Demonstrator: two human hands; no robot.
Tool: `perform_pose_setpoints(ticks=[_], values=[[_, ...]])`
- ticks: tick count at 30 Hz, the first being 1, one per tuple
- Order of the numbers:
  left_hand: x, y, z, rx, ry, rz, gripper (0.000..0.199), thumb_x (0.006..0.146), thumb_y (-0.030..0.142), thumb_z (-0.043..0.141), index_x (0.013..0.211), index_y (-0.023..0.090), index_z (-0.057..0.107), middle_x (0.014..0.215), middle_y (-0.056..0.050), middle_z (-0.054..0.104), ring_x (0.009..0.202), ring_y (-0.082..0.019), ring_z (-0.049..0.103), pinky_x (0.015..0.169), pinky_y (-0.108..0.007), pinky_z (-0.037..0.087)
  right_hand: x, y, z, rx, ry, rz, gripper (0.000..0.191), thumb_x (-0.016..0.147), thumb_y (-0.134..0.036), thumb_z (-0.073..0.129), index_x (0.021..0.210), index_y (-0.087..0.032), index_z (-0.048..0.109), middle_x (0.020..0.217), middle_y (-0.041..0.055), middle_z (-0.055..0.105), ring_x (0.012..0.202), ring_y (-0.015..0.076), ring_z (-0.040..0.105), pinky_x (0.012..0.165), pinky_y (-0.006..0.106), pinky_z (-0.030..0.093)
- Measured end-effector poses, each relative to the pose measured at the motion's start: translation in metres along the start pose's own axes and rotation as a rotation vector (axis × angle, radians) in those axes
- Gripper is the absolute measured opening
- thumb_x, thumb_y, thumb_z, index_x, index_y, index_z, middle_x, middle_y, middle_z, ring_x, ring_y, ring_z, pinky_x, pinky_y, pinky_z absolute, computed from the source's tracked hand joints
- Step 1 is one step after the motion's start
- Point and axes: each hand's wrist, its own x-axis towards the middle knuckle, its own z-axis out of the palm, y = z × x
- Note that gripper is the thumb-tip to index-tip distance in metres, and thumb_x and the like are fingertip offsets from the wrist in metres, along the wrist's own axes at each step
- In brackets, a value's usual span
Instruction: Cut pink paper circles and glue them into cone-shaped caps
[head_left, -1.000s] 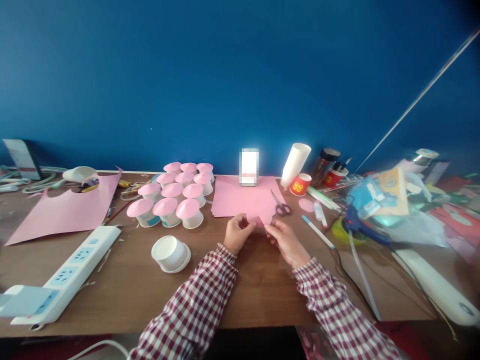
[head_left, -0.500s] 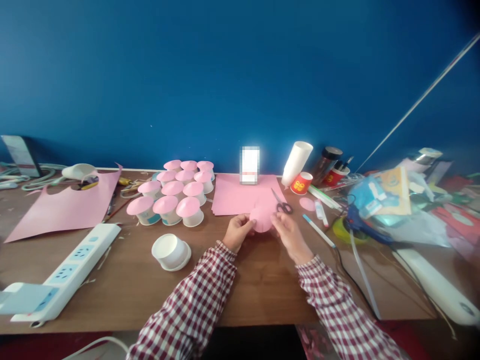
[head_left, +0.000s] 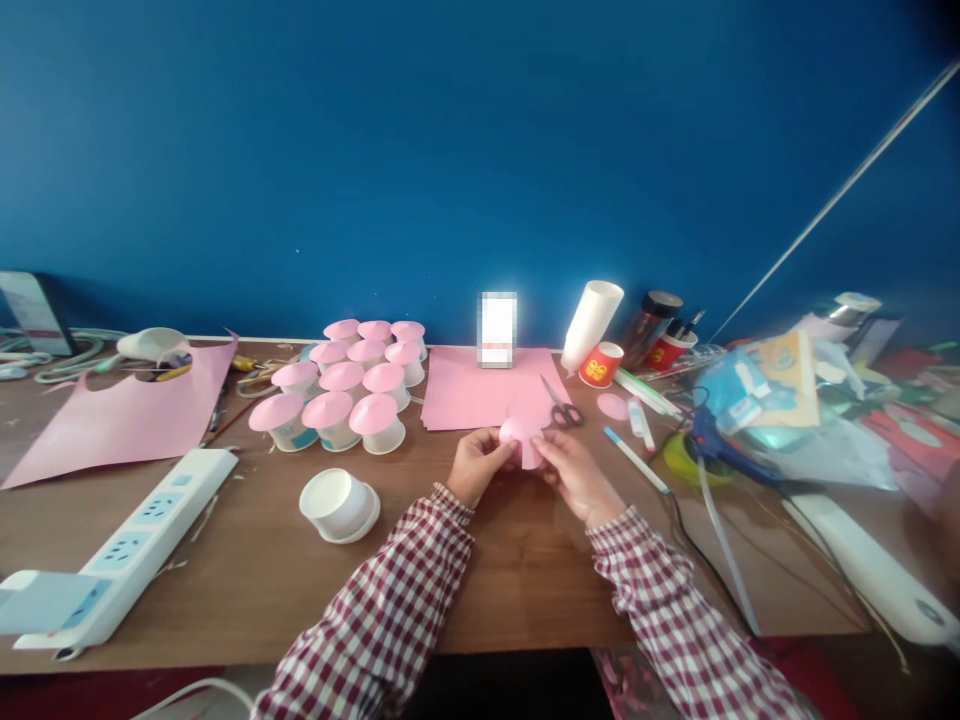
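Observation:
Between my two hands, above the table, is a round pink paper disc [head_left: 523,432], its near edge bent. My left hand [head_left: 478,464] pinches its left side, and my right hand [head_left: 574,468] grips the right side between thumb and fingers. Just behind them lie scissors [head_left: 562,403], on the right edge of a stack of pink paper [head_left: 465,385]. To the left, several white paper cups stand upside down in rows, each topped by a pink paper cone [head_left: 377,410]. A white paper cup [head_left: 335,505] lies tilted near my left sleeve.
A power strip [head_left: 139,545] and a cut pink sheet [head_left: 124,410] lie on the left. At the right are a red paper cup [head_left: 601,364], a leaning stack of white cups [head_left: 592,322], a pen [head_left: 634,458], a blue glue gun [head_left: 739,455] and plastic bags [head_left: 832,430].
The disc was flatter half a second ago; now its near edge is drawn into a bend. My right hand has moved slightly left, closer to my left hand.

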Motion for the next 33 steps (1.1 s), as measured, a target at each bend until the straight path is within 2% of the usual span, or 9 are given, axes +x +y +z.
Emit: perform_pose_setpoints(ticks=[4,7,12,16,19,22,33], values=[[-0.001,0.000,0.002,-0.142,0.011,-0.126,0.031,0.063,0.035,0.075,0.076,0.011,0.059,0.062,-0.001,0.062,0.053,-0.008,0.056,0.052,-0.020,0.046,0.002,0.005,0.006,-0.056,0.107,-0.117,0.031,0.066,-0.045,0.070,0.074,-0.017,0.058,0.056,-0.0034,0.055,0.047,0.0074,0.043,0.042,0.019,0.026],[-0.001,0.002,0.002,-0.172,0.015,-0.154,0.033,0.061,0.035,0.076,0.079,0.011,0.060,0.065,-0.002,0.062,0.055,-0.008,0.057,0.051,-0.018,0.046,0.005,0.008,0.007,-0.096,0.160,-0.176,0.032,0.065,-0.046,0.070,0.075,-0.017,0.057,0.058,-0.0022,0.058,0.049,0.0098,0.047,0.043,0.021,0.030],[0.000,0.003,0.002,-0.156,-0.034,-0.117,0.044,0.060,0.028,0.077,0.096,0.012,0.057,0.076,-0.003,0.064,0.054,-0.005,0.053,0.044,-0.014,0.038,0.008,0.012,0.004,-0.169,0.189,-0.230,0.031,0.068,-0.045,0.068,0.077,-0.018,0.056,0.061,-0.0013,0.059,0.051,0.0109,0.050,0.045,0.022,0.034],[0.001,0.002,0.002,-0.143,-0.011,-0.096,0.055,0.060,0.028,0.076,0.106,0.013,0.051,0.060,0.004,0.057,0.038,-0.001,0.038,0.035,-0.015,0.025,0.006,0.010,0.006,-0.184,0.195,-0.215,0.034,0.068,-0.048,0.067,0.077,-0.017,0.058,0.058,-0.0010,0.058,0.050,0.0115,0.050,0.043,0.022,0.033],[0.002,0.002,0.001,-0.169,0.045,-0.113,0.061,0.060,0.030,0.076,0.111,0.014,0.046,0.055,0.007,0.053,0.036,-0.002,0.034,0.035,-0.015,0.022,0.004,0.009,0.008,-0.150,0.140,-0.141,0.038,0.070,-0.050,0.064,0.086,-0.016,0.060,0.067,0.0019,0.063,0.056,0.0125,0.054,0.043,0.021,0.034],[0.004,0.002,-0.001,-0.195,0.083,-0.137,0.063,0.060,0.032,0.076,0.112,0.014,0.044,0.058,0.006,0.055,0.036,-0.001,0.034,0.035,-0.015,0.023,0.002,0.010,0.009,-0.114,0.046,-0.083,0.039,0.070,-0.045,0.067,0.096,-0.018,0.060,0.080,0.0035,0.066,0.065,0.0133,0.059,0.047,0.019,0.037],[0.002,0.004,0.002,-0.236,0.041,-0.170,0.062,0.061,0.031,0.075,0.113,0.015,0.045,0.058,0.007,0.053,0.037,0.000,0.034,0.036,-0.014,0.022,0.004,0.017,0.008,0.020,0.013,-0.120,0.035,0.068,-0.038,0.070,0.097,-0.019,0.061,0.081,0.0017,0.065,0.062,0.0108,0.054,0.049,0.020,0.035]])
